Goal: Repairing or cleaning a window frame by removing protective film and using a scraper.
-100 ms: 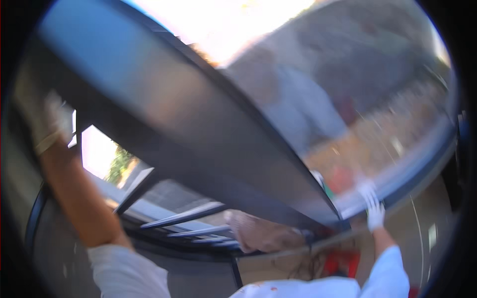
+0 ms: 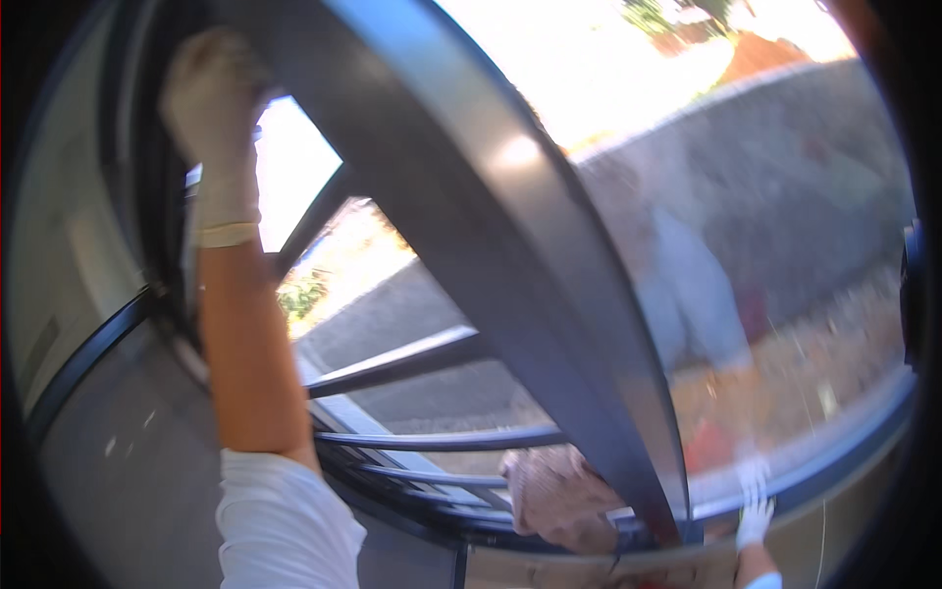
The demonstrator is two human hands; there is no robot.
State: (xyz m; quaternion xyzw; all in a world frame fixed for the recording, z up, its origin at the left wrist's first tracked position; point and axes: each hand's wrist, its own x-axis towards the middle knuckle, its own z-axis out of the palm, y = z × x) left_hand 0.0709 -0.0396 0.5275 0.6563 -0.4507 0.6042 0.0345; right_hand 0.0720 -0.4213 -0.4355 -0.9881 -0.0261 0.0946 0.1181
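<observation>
My left hand point(image 2: 218, 88), in a pale glove, is raised at the upper left with its fingers bent against the dark metal window frame point(image 2: 442, 226); what lies inside them is hidden. My right hand point(image 2: 755, 510), in a white glove, is low at the right, fingers stretched out at the bottom edge of the glass pane point(image 2: 824, 275), which shows a faint reflection of a figure. Horizontal bars point(image 2: 432, 437) run left of the wide upright. A pinkish checked cloth point(image 2: 554, 491) hangs at the lower bars.
Beyond the window stand a grey concrete wall point(image 2: 814, 147) and some green plants point(image 2: 299, 294). A tiled wall point(image 2: 98, 442) with a dark rail lies to the left, and a beige surface point(image 2: 500, 569) shows along the bottom.
The view has swung: the frame, bars and cloth now appear further right. My left hand appears higher and further right in view, my right hand lower.
</observation>
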